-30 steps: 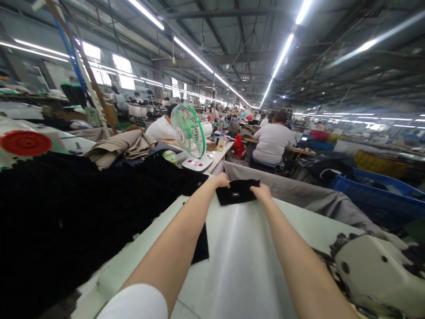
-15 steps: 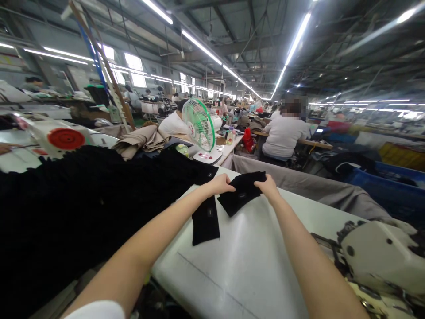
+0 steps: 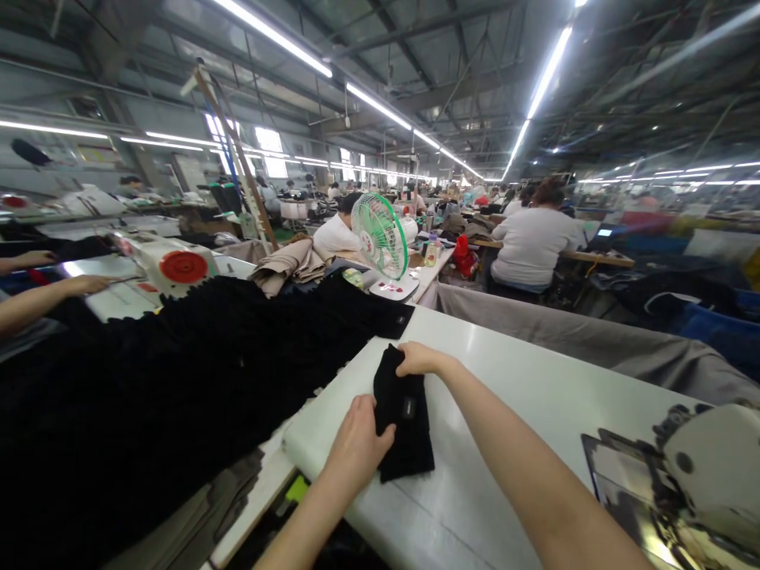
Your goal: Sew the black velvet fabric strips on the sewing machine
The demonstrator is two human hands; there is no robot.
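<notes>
A black fabric piece (image 3: 405, 443) with a small dark label lies on the pale work table, its long side running away from me. My left hand (image 3: 359, 435) grips its left edge, thumb on top and the other fingers partly hidden at the side. At the far end, my right hand (image 3: 419, 360) pinches the upper edge between thumb and fingers. Whether one or several layers lie under my hands I cannot tell. A large heap of black fabric pieces (image 3: 195, 372) spreads to the left, and a similar labelled piece lies at its right end.
A sewing machine (image 3: 716, 459) stands at the right front of the white table (image 3: 499, 396). Grey cloth (image 3: 570, 324) hangs along the table's far side. A green fan (image 3: 383, 237) stands beyond the heap. At left, a co-worker's hands are near another sewing machine (image 3: 178, 265).
Both hands have brought the raised black piece down and nearer, over where the other piece lay. My left hand moved to its near left edge. The view has swung left.
</notes>
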